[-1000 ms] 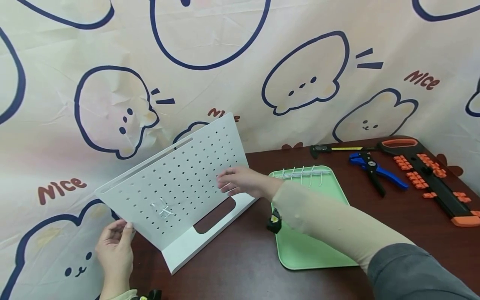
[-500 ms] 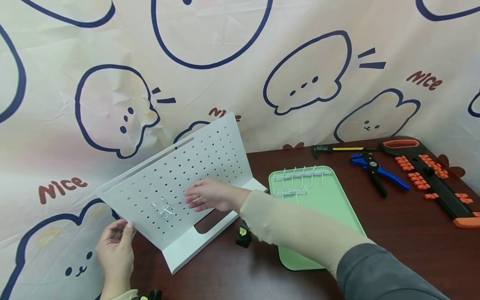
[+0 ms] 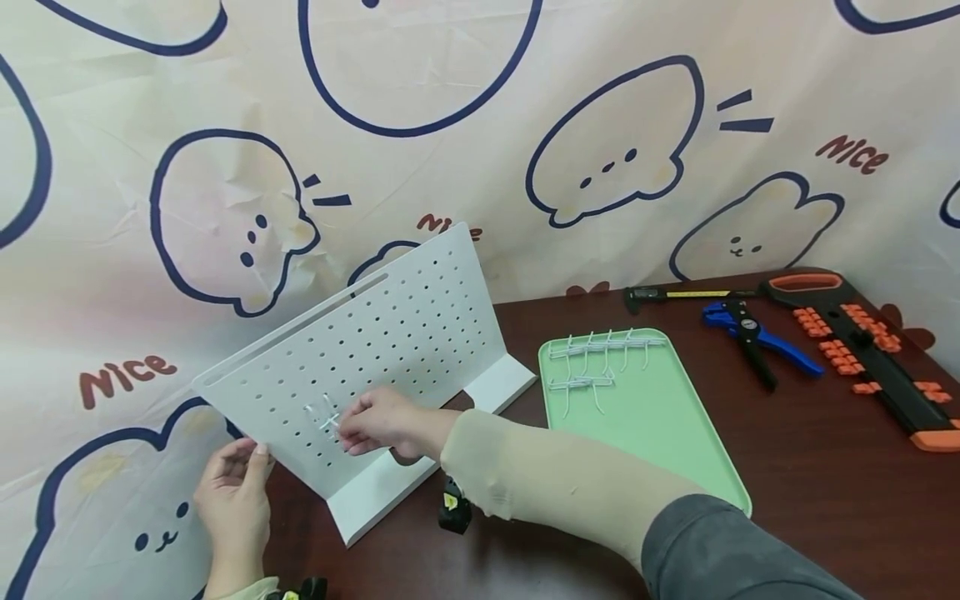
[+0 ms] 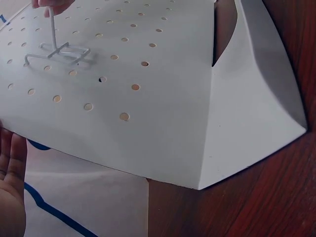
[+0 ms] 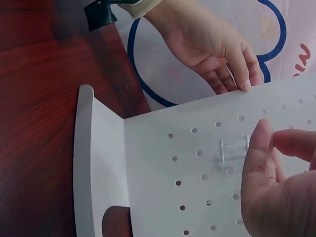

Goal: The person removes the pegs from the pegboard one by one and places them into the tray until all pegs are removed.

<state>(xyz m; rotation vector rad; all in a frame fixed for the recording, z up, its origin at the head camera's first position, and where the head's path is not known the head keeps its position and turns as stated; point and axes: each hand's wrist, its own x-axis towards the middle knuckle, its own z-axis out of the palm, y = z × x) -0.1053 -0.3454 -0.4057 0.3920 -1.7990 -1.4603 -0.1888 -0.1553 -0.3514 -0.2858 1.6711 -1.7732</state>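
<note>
A white pegboard [image 3: 405,325] leans back on its folded base, tilted across the left half of the head view. My left hand [image 3: 236,500] pinches its lower left edge between thumb and fingers. On the board's lower left sits a white wire hook [image 4: 53,29], its frame against the holes and its prong sticking out. My right hand [image 3: 382,425] reaches across the board and pinches the outer end of that prong, as the left wrist view shows. In the right wrist view the right fingers hide part of the hook.
Right of the board lies a green tray [image 3: 652,433] with several white wire hooks [image 3: 607,343] near its far end. Beyond it are blue-and-black pliers [image 3: 750,329], a black-and-yellow tool [image 3: 697,294] and a long black holder [image 3: 862,358] with orange clips. A printed cloth [image 3: 450,158] hangs behind.
My right hand has moved left and down across the board to the hook and now pinches it. The left hand and pegboard stay in place; more of the tray shows.
</note>
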